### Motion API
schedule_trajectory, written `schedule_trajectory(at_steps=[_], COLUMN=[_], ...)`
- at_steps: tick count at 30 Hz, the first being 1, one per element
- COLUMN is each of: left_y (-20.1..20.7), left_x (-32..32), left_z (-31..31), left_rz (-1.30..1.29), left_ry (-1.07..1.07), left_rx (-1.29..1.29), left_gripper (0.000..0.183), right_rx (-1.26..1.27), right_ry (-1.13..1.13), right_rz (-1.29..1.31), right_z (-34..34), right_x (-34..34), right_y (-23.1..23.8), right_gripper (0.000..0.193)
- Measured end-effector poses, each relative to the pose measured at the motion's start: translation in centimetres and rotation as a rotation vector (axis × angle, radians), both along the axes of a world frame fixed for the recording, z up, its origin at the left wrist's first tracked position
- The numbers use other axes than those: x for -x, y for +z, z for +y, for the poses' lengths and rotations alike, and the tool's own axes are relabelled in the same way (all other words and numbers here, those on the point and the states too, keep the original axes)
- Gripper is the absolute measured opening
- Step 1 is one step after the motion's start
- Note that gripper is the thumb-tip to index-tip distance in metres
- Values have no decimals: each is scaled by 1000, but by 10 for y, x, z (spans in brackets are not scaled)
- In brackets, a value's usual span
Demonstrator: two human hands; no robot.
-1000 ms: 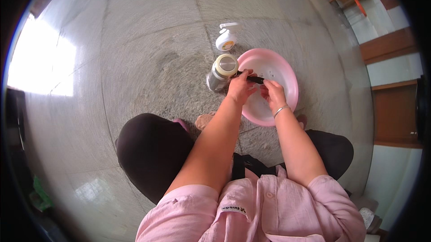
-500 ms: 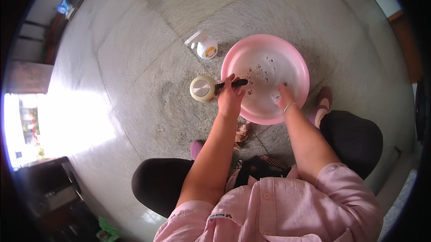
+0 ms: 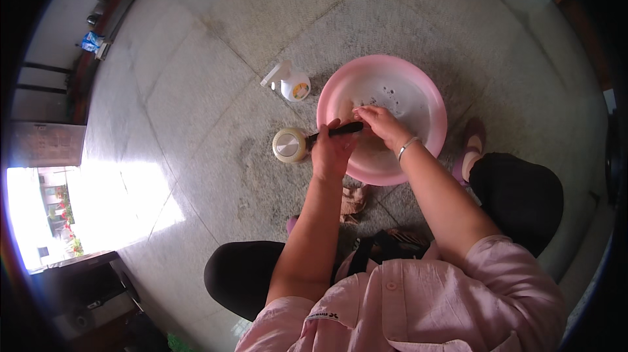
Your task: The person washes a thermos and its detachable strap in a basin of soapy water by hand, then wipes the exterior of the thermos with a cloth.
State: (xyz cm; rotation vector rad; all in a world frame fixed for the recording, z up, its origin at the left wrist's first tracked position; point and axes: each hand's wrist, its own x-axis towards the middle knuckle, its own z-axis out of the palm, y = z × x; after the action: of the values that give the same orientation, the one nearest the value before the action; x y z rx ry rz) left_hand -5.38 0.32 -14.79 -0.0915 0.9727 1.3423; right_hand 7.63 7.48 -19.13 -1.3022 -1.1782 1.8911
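My left hand (image 3: 332, 152) is closed around the black handle (image 3: 345, 129) of a small cream pan. The pan (image 3: 288, 145) is turned so its round metal base faces up, left of the pink basin (image 3: 434, 94). Whitish, foamy water (image 3: 418, 113) fills the basin. Over the basin's left part, my right hand (image 3: 384, 124) reaches across close to the handle's end, its fingers stretched out and slightly curved. Its palm side is hidden, and I see nothing held in it. A metal bangle (image 3: 407, 148) circles the right wrist.
A white spray bottle (image 3: 296, 86) stands on the stone floor, up and left of the basin. A crumpled brownish cloth (image 3: 354, 200) lies between my forearms, below the basin. Bright light falls on the floor (image 3: 127, 198) at the left. A shoe (image 3: 472, 146) is beside the basin's right side.
My right hand has come up out of the water and moved left toward the pan's handle. My left hand keeps its grip on the handle. The view has shifted slightly.
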Motion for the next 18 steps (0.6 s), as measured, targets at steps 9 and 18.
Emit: schedule_trajectory(at_steps=[9, 18], left_y=[-29, -34], left_x=[7, -10], left_z=[3, 2], left_rz=[91, -287], left_ry=[146, 59], left_rx=[-72, -163], left_gripper=[23, 30], right_rx=[-369, -530], right_ry=[-48, 41], right_rz=[-148, -462], right_z=[-59, -23], right_x=[55, 62], right_y=[55, -4], right_gripper=[24, 51])
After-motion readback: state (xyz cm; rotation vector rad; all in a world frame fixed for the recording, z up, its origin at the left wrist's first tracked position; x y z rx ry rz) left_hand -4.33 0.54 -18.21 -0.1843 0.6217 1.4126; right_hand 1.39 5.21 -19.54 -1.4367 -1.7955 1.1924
